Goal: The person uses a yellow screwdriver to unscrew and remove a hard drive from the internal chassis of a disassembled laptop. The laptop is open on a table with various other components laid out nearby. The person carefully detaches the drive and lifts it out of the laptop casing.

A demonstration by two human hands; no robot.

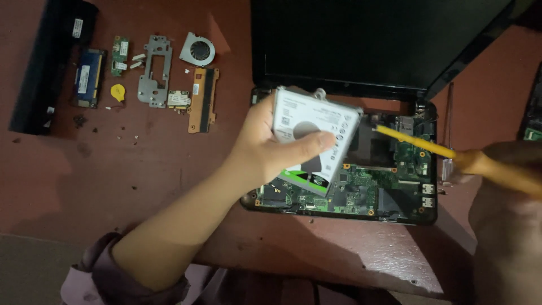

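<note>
My left hand (265,148) grips a silver hard drive (311,121) with a white label, tilted and lifted above an opened black laptop (350,192) whose green circuit board (361,189) is exposed. The thumb lies across the drive's label. My right hand (508,169), dim and blurred at the right edge, holds a yellow-handled screwdriver (418,144) whose tip points toward the upper right of the board near the hinge. The laptop's dark screen (361,39) leans back behind the base.
Removed parts lie on the reddish table at upper left: a long black battery (48,62), a memory module (88,76), a small green card (119,55), a yellow coin cell (117,91), a metal bracket (153,70), a fan (197,49), an orange-edged heatsink strip (203,99). Tiny screws are scattered nearby.
</note>
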